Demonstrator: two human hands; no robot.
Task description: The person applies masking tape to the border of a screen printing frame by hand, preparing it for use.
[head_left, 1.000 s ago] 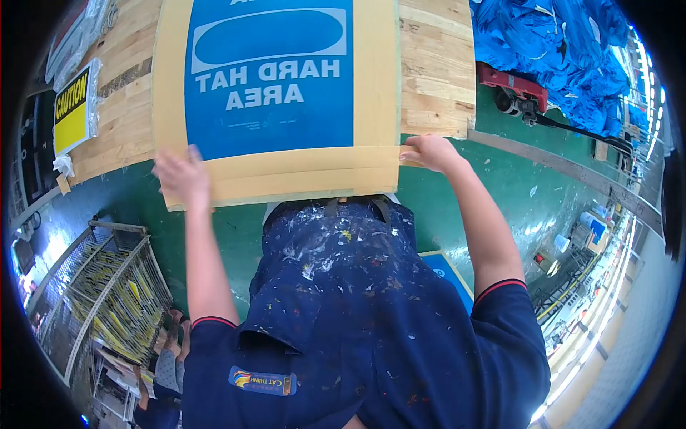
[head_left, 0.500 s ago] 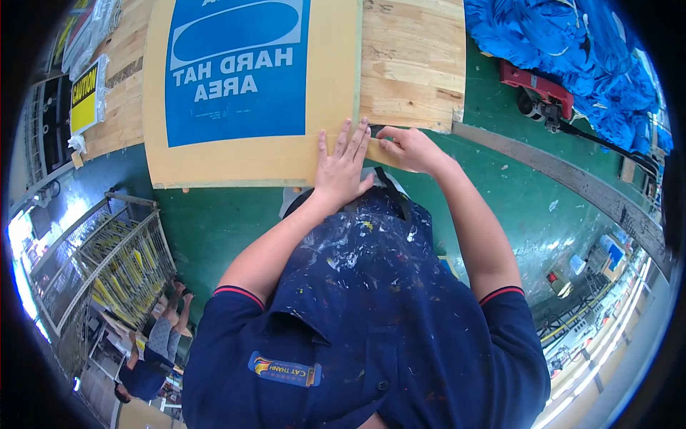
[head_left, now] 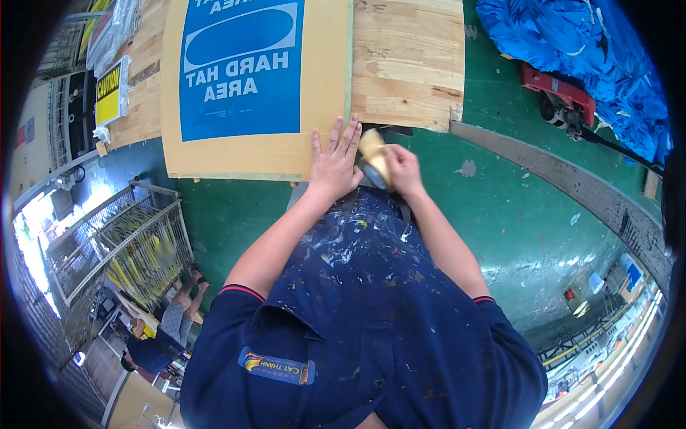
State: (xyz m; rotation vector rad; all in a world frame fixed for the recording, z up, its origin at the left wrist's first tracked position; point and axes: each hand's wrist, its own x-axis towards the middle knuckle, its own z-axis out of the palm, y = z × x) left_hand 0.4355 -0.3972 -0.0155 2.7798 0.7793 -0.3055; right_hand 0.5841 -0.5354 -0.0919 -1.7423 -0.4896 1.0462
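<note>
A yellow-tan screen frame (head_left: 236,159) with a blue stencil (head_left: 243,121), its lettering HARD HAT AREA mirrored, lies on the wooden table and juts past its near edge. My left hand (head_left: 333,163) rests flat on the frame's near right corner with fingers spread. Just right of that corner, my right hand (head_left: 404,171) is closed on a roll of tan tape (head_left: 374,151), blurred by motion. The roll is close to the frame's right edge, in front of my apron.
The wooden tabletop (head_left: 407,64) extends right of the frame. A CAUTION sign (head_left: 109,96) lies at left. Blue sheeting (head_left: 572,43) is heaped above a red trolley (head_left: 557,89). A metal beam (head_left: 557,175) crosses the right. A wire rack (head_left: 143,243) and another person (head_left: 161,336) are lower left.
My right hand has moved slightly left and down from the frame's corner, turning the tan tape more upright beside it. My left hand stays flat on the corner. The view has shifted slightly.
</note>
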